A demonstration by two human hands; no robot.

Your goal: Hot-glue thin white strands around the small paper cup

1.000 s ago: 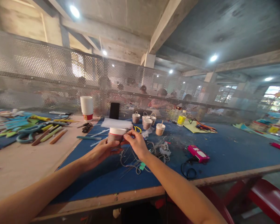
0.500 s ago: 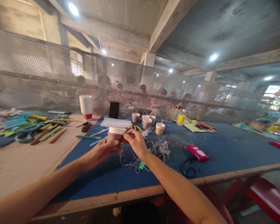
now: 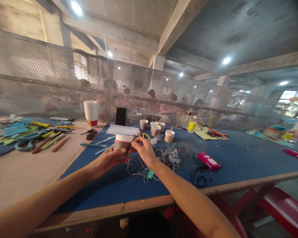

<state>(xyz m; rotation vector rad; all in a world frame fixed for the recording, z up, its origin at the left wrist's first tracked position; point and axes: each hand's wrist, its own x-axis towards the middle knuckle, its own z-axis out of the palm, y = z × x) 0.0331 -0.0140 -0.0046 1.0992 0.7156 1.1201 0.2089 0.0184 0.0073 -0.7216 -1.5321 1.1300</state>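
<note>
My left hand (image 3: 108, 162) is wrapped round a paper cup (image 3: 124, 138) with a white rim, its side covered by wound grey-brown cord. The cup is held nearly upright above the blue table mat. At its right side, just under the rim, my right hand (image 3: 146, 151) has thumb and fingers pinched together. What sits in that pinch is small and mostly hidden, perhaps the cord's end. Below and to the right lies a loose tangle of grey cord (image 3: 173, 156) among thin wires, with a green scrap (image 3: 150, 174) beside it.
Several small cord-wrapped cups (image 3: 156, 130) stand behind my hands, near yellow-handled scissors (image 3: 145, 136). A stack of white paper cups (image 3: 90, 111) is back left, with tools and blue scissors (image 3: 27, 142) nearer. To the right are a bottle (image 3: 192, 125) and a pink device (image 3: 209, 161). A perforated screen (image 3: 139, 96) closes the back.
The whole view has shifted very slightly. Both hands keep the same hold at the cup, and nothing on the table has visibly moved.
</note>
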